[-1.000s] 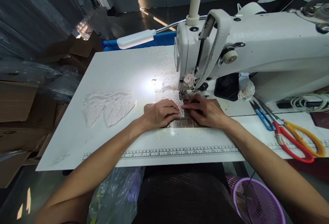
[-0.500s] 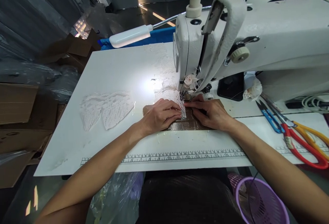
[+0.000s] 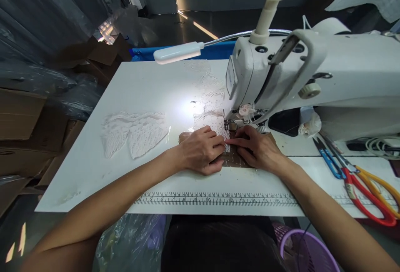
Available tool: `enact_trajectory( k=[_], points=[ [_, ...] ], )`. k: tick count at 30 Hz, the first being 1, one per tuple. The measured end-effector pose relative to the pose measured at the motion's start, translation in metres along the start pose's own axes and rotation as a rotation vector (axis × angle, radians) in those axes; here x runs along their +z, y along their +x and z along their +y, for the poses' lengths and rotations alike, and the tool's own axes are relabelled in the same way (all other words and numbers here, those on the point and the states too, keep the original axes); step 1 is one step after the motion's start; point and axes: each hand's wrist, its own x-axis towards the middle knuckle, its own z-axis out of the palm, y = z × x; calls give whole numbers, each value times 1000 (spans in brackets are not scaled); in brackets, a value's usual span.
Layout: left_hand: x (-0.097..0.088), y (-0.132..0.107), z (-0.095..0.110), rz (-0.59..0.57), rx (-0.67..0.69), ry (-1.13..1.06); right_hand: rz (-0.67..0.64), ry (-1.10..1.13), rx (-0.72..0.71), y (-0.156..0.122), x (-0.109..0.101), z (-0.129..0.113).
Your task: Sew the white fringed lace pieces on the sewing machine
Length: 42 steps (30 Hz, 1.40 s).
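Note:
White lace trim (image 3: 212, 118) lies on the sewing machine bed, its near end under the presser foot (image 3: 230, 125). My left hand (image 3: 203, 150) is curled at the lace's left edge, fingers bent and pressed together on its near end. From the other side, my right hand (image 3: 259, 147) reaches in with its index fingertip against the lace edge, close to the left fingertips. Its other fingers are apart and rest on the brown taped plate (image 3: 235, 159). The needle tip is too small to make out.
The white sewing machine (image 3: 281, 68) stands at the right. A lit lamp (image 3: 178, 53) hangs over the table. More lace pieces (image 3: 134, 132) lie at the left. Scissors with red handles (image 3: 368, 197), blue snips (image 3: 331, 161) and a printed ruler (image 3: 215, 199) are also there. A purple basket (image 3: 309, 238) stands below.
The head view has shifted, so the machine appears lower and farther right. My left fingers have curled more and drawn nearer to me at the lace end. My right hand stays beside the lace.

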Motion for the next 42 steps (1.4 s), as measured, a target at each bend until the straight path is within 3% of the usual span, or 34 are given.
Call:
enact_trajectory(
  k=[15, 21, 36, 42],
  points=[
    [7, -2, -6, 43, -147, -71, -148, -319, 199, 9, 1, -6],
    [9, -3, -11, 51, -141, -81, -129, -176, 141, 5, -3, -10],
    [6, 0, -13, -15, -200, -87, -82, -161, 149, 6, 3, -12],
    [6, 3, -16, -26, -241, -93, -49, 215, 299, 8, -23, -1]
  ],
)
